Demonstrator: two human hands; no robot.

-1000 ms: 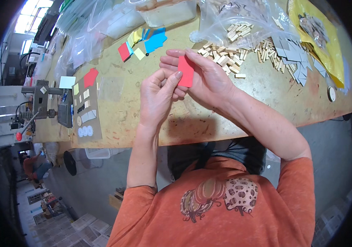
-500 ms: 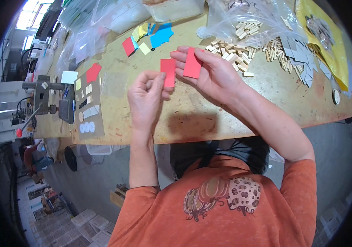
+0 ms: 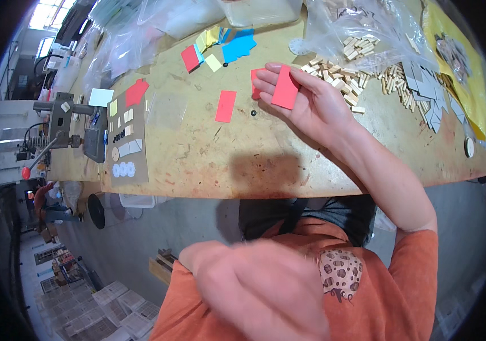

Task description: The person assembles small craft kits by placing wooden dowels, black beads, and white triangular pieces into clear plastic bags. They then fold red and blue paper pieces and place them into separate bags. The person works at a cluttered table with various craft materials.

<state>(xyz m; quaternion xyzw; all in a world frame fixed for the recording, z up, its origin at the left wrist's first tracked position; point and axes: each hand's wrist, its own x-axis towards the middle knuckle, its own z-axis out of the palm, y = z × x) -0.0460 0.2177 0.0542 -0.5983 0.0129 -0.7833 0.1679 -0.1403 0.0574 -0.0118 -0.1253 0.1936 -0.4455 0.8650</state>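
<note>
My right hand point(image 3: 327, 108) is palm up over the table and holds a red rectangular card point(image 3: 285, 90) under its thumb, across the fingers. Behind those fingertips, part of another red piece point(image 3: 255, 85) shows, the rest hidden. A single red card point(image 3: 226, 106) lies flat on the table to the left. Between this card and my right hand is a small black ring-like piece point(image 3: 254, 113). My left hand point(image 3: 263, 287) is close to my chest, off the table and smeared by motion, so its fingers cannot be made out.
Blue point(image 3: 238, 46) and yellow cards lie at the back. Wooden blocks point(image 3: 339, 77), thin sticks and grey cards point(image 3: 423, 85) spread at the right by a yellow bag point(image 3: 462, 74). A sample board point(image 3: 130, 173) with small parts is at the left, beside a lever press point(image 3: 59, 128).
My left hand has let go of a red card, now flat on the table, and pulled back toward my chest. My right hand still holds its card.
</note>
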